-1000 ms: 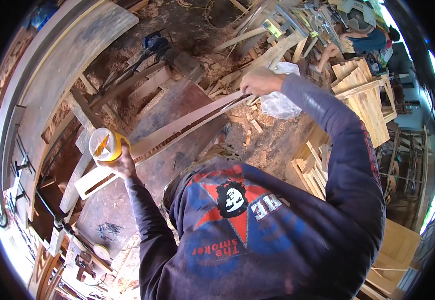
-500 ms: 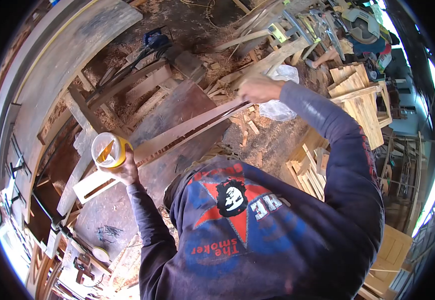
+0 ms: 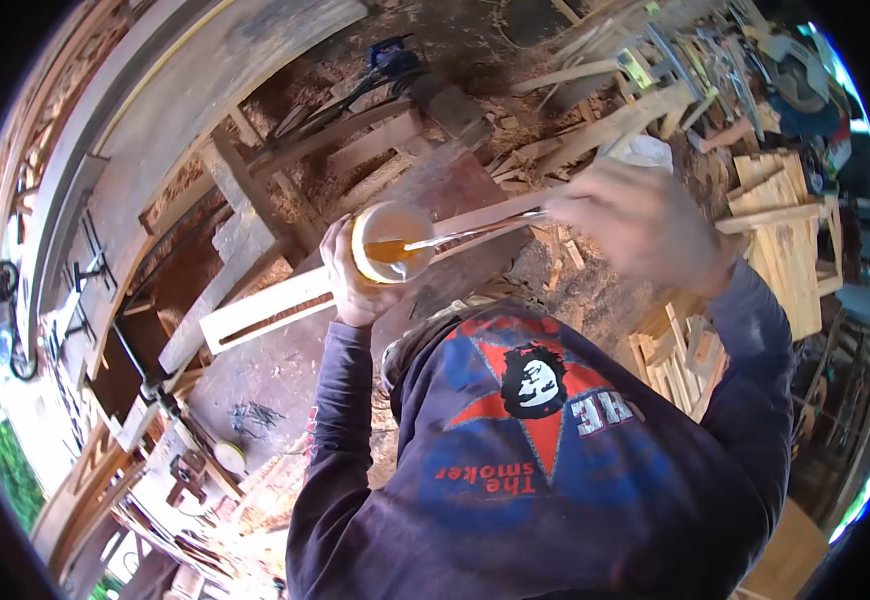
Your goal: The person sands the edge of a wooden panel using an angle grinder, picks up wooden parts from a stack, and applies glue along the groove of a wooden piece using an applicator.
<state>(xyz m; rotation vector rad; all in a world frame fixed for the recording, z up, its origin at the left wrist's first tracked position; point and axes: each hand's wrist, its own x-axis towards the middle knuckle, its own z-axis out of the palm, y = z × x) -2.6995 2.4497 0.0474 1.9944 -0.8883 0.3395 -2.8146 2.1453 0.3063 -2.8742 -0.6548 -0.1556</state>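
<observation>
My left hand (image 3: 351, 278) is closed around a round plastic tub (image 3: 387, 215), tilted so its opening faces me. Amber, glue-like liquid (image 3: 387, 252) shows inside. A thin, pale stick (image 3: 475, 230) reaches into the tub's mouth, its tip at the liquid. Its other end is held in the closed fingers of my right hand (image 3: 640, 215), which is smeared by motion. Below both hands lies a long piece of wood (image 3: 265, 308) with a slot cut along it. The tub and my left hand cover part of this wood.
The slotted wood rests on a dark worktop (image 3: 220, 375) with a small pile of nails (image 3: 255, 415). A blue power tool (image 3: 392, 57) lies beyond, among offcuts and shavings. Assembled wooden panels (image 3: 780, 240) stand at right. Another person's limb (image 3: 725, 135) shows at upper right.
My left hand has brought the tub to the right, over the slotted wood. My right hand has drawn back from the wood's far end, and the stick now reaches into the tub.
</observation>
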